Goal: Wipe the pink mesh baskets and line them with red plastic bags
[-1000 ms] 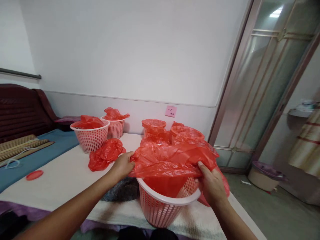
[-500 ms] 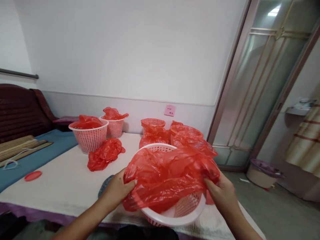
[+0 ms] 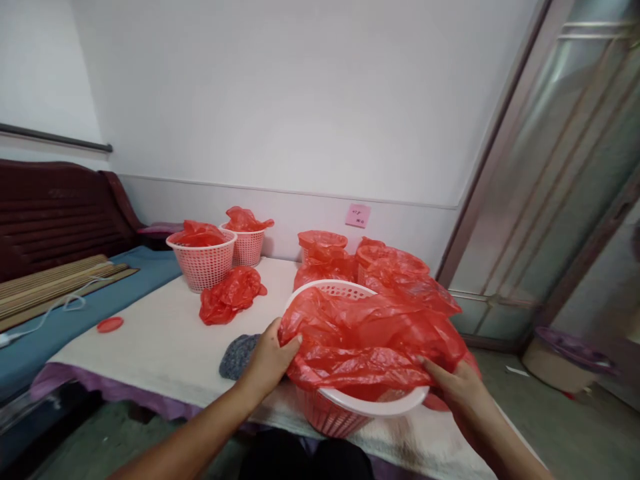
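Observation:
Both hands are closed on a thin red plastic bag (image 3: pixel 365 333) stretched over the mouth of a white plastic basket (image 3: pixel 380 405). My left hand (image 3: pixel 273 360) pinches the bag at the basket's left rim, thumb on top. On the right, my right hand (image 3: pixel 457 387) grips the bag's other side, its fingers partly hidden under the film. The bag drapes over the left part of the rim, while the near right rim shows bare. Beside my left wrist lies a dark grey-blue cloth item (image 3: pixel 239 355).
Two baskets (image 3: pixel 204 265) with red bags stand back left, near a crumpled red bag (image 3: pixel 233 295) and a red oval piece (image 3: pixel 110 325). Behind the held bag are more red-lined baskets (image 3: pixel 323 239). A pink note (image 3: pixel 358 215) is on the wall; a lined bin (image 3: pixel 560 360) stands right.
My view has turned a little left. Both hands have brought the bag's near edge lower and closer to the front rim, covering more of the basket's opening.

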